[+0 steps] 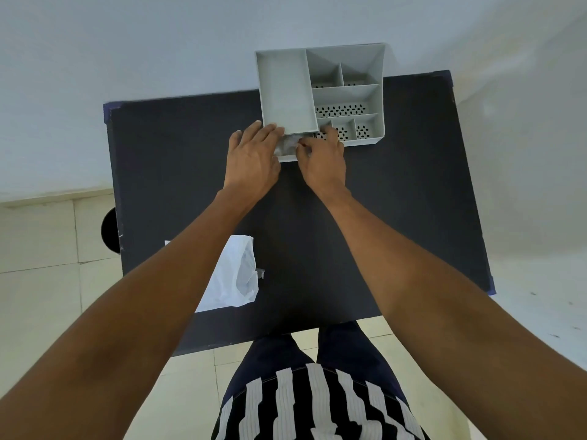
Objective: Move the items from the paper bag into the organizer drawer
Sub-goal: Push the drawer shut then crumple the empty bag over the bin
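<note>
A grey organizer (374,74) with several compartments stands at the far edge of the black table. Its drawer (287,158) is pulled out a little at the front left, with something pale and crumpled (287,144) inside. My left hand (251,160) rests flat at the drawer's left corner, fingers touching the organizer's front. My right hand (322,160) pinches the pale item over the open drawer. The white paper bag (235,274) lies flat near the table's front left, partly hidden by my left forearm.
The black table (397,217) fills the middle of the view and ends just before my legs. A white wall rises behind the organizer. A dark round object (109,230) sits on the tiled floor left of the table.
</note>
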